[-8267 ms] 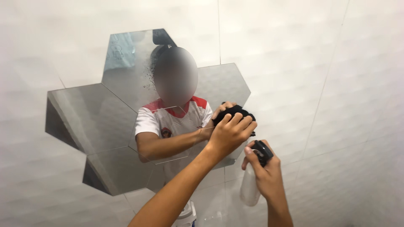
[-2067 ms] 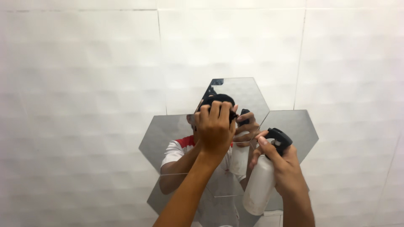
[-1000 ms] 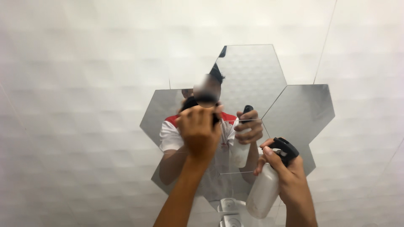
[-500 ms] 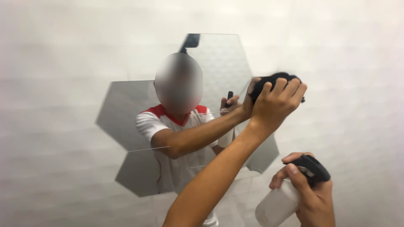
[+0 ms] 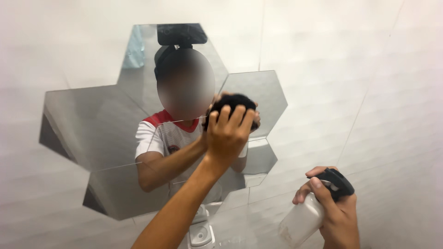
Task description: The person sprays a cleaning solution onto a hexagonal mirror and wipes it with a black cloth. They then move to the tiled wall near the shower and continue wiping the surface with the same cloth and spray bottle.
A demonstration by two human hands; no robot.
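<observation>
**Cloth on mirror, bottle held low**

At centre frame, the left hand [image 5: 227, 136] presses a black cloth [image 5: 233, 102] flat against the hexagon mirror [image 5: 92, 129], fingers curled over the wad. Toward 4 o'clock, the right hand [image 5: 336, 210] is wrapped round a white spray bottle [image 5: 302, 221], index finger on its black trigger head. The bottle's long axis tilts, head toward 1 o'clock, base toward 7. White tiled wall [image 5: 360, 69] surrounds the mirror.
</observation>
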